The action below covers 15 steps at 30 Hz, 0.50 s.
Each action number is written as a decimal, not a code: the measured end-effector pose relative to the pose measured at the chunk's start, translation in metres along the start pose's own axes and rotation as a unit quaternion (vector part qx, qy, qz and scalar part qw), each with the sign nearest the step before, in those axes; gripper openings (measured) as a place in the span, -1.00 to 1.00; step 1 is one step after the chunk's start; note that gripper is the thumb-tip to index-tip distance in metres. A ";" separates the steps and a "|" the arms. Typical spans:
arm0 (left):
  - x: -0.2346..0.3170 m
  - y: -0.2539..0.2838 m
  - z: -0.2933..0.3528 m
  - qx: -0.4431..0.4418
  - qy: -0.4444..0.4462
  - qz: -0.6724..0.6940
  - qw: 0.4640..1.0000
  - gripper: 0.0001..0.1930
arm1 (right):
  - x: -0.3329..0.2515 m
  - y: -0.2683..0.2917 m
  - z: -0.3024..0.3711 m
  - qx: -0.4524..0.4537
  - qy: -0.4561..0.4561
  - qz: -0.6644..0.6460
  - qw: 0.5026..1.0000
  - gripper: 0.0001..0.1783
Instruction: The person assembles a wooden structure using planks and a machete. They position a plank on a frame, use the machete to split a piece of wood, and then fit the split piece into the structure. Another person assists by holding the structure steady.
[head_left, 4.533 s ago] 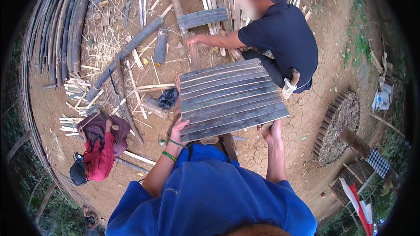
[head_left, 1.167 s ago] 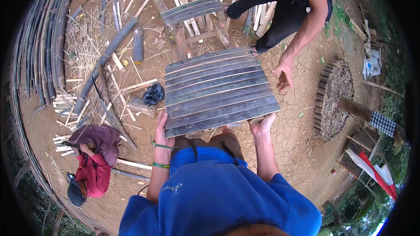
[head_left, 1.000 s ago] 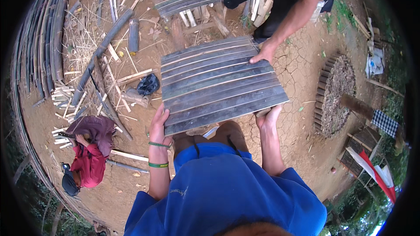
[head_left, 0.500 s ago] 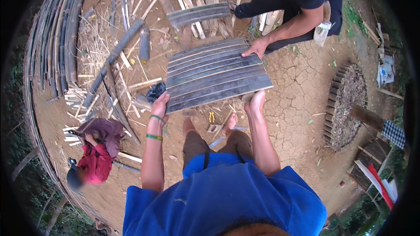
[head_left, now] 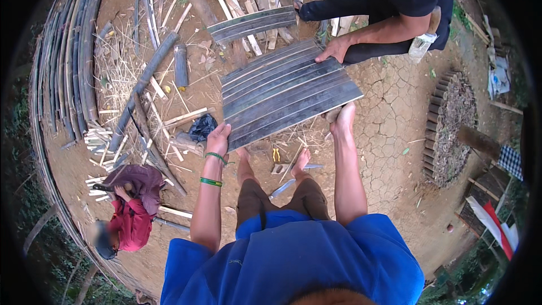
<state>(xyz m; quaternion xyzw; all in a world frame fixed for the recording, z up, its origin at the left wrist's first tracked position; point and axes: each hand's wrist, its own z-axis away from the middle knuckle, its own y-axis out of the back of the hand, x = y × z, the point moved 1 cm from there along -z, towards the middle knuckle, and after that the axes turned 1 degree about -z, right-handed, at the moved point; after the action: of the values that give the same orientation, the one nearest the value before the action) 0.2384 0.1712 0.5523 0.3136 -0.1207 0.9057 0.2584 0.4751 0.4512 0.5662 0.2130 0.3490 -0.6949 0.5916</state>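
The left hand (head_left: 219,136) pinches the near-left corner of a dark, rectangular panel of bamboo slats (head_left: 288,90), thumb on top and fingers hidden beneath. The right hand (head_left: 343,118) supports the near-right corner from below, its fingers mostly out of sight. The panel is held above the ground in front of the body. Compared with the earliest frame, it is farther from the blue shirt (head_left: 299,254), uncovering both bare feet, and a co-worker's hand (head_left: 335,51), then on a log, now grips its far-right part. Just beyond its far edge is a smaller, curved panel of dark slats (head_left: 254,24). A crumpled black plastic bag (head_left: 203,127) lies left of the left hand; yellow-handled pliers (head_left: 276,155) lie on the soil between the feet. Both forearms stretch forward, the left wearing green bands (head_left: 211,182).
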 end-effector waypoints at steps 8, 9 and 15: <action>-0.089 0.009 -0.013 0.076 -0.081 -0.144 0.983 -0.58 | 0.094 0.079 -0.003 0.060 0.010 -0.089 0.994 -0.53; -0.096 0.017 -0.016 0.082 -0.070 -0.125 0.986 -0.57 | 0.106 0.083 0.000 0.058 0.006 -0.109 0.992 -0.53; -0.122 0.025 -0.044 0.088 -0.079 -0.073 0.990 -0.50 | 0.126 0.081 -0.002 0.081 -0.032 -0.142 0.986 -0.52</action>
<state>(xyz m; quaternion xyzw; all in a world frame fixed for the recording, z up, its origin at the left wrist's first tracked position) 0.2841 0.1186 0.4395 0.4138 -0.0371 0.8637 0.2853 0.5274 0.3633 0.4562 0.1864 0.2989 -0.8045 0.4782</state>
